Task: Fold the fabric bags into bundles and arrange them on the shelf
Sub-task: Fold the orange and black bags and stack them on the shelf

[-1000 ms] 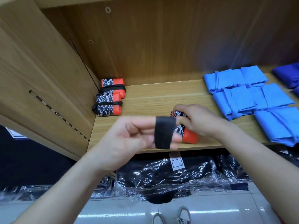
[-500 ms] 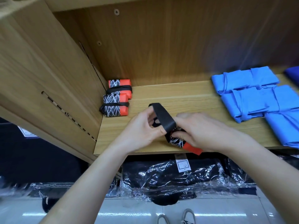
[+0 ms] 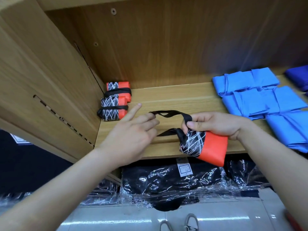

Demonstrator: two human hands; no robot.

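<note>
My right hand (image 3: 215,125) grips a folded orange bag with a black panel of white lines (image 3: 204,147) at the front edge of the wooden shelf (image 3: 175,97). Its black strap (image 3: 168,113) stretches left as a loop to my left hand (image 3: 133,130), which holds the strap's end with curled fingers while the index finger points out straight. A second strap piece (image 3: 168,132) hangs below it. Two finished orange and black bundles (image 3: 115,101), each bound by a black strap, sit in the shelf's back left corner.
Several folded light blue bags (image 3: 266,104) lie on the right of the shelf, with a dark blue one (image 3: 298,77) at the far right. Black items in clear plastic wrap (image 3: 166,184) lie on the level below. The shelf's side wall (image 3: 41,80) stands on the left.
The strap, earlier held up close to the bundle, is now pulled out to the left into a long loop. My right hand has lifted the bundle over the shelf's front edge.
</note>
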